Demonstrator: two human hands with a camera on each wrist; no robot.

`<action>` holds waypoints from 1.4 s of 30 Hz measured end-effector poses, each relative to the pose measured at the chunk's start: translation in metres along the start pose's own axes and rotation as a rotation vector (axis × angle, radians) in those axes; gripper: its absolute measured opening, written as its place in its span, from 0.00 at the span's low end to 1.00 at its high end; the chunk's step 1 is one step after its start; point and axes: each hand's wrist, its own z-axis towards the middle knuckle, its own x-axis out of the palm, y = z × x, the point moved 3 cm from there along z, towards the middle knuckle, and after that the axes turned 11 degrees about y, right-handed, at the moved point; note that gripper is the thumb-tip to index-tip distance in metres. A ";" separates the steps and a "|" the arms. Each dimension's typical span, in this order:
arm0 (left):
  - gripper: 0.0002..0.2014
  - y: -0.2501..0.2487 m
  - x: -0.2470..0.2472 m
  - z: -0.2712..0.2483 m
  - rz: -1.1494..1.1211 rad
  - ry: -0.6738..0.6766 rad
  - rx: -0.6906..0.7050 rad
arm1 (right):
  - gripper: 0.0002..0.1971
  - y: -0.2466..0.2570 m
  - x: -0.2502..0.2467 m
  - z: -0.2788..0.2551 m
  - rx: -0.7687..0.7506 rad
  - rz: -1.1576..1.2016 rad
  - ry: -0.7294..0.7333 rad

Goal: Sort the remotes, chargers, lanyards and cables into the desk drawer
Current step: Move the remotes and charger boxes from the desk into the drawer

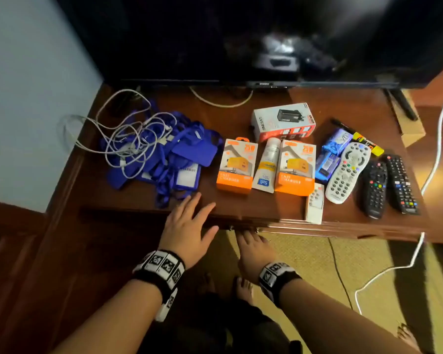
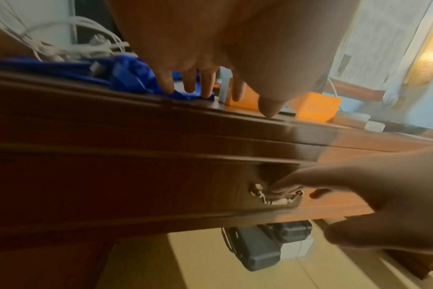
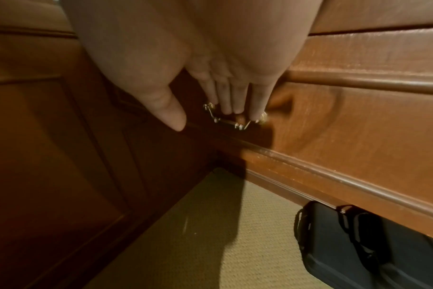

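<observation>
My left hand (image 1: 192, 223) lies flat on the desk's front edge (image 1: 128, 212), fingers spread, just short of the blue lanyards (image 1: 179, 152); white cables (image 1: 128, 139) are tangled on top of them. My right hand (image 1: 251, 249) reaches under the edge, and its fingers (image 3: 231, 97) hook into the brass handle (image 3: 229, 123) of the closed drawer (image 3: 359, 127). On the desk lie two orange charger boxes (image 1: 237, 166), a white charger box (image 1: 283, 121), a grey remote (image 1: 347, 172), two black remotes (image 1: 374, 190) and a small white remote (image 1: 315, 203).
A television (image 1: 241, 34) stands at the back of the desk. A white tube (image 1: 265, 166), a blue packet (image 1: 330, 157) and markers (image 1: 366, 143) lie among the boxes. A white cord (image 1: 430, 175) hangs at the right. A black case (image 3: 359, 244) sits on the carpet underneath.
</observation>
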 end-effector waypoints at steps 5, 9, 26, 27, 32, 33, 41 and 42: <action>0.30 -0.012 0.005 0.016 0.035 -0.036 -0.030 | 0.37 -0.002 -0.001 0.016 0.058 -0.007 0.029; 0.28 -0.014 0.006 0.019 -0.004 -0.055 -0.052 | 0.33 -0.002 -0.002 0.026 0.126 0.058 0.071; 0.25 -0.011 0.011 0.021 -0.035 -0.087 -0.097 | 0.17 0.012 0.025 0.004 0.056 -0.005 0.064; 0.25 -0.011 0.011 0.022 -0.036 -0.088 -0.097 | 0.17 0.014 0.030 -0.001 0.042 0.006 0.074; 0.25 -0.009 0.013 0.023 -0.042 -0.115 -0.093 | 0.16 0.022 0.054 -0.030 -0.036 0.047 0.161; 0.25 -0.008 0.014 0.024 -0.041 -0.111 -0.094 | 0.16 0.024 0.058 -0.036 -0.049 0.057 0.201; 0.25 -0.006 0.017 0.024 -0.060 -0.128 -0.093 | 0.15 0.009 0.026 -0.097 -0.173 0.192 0.281; 0.25 -0.006 0.017 0.024 -0.060 -0.123 -0.095 | 0.15 0.000 0.015 -0.105 -0.181 0.231 0.204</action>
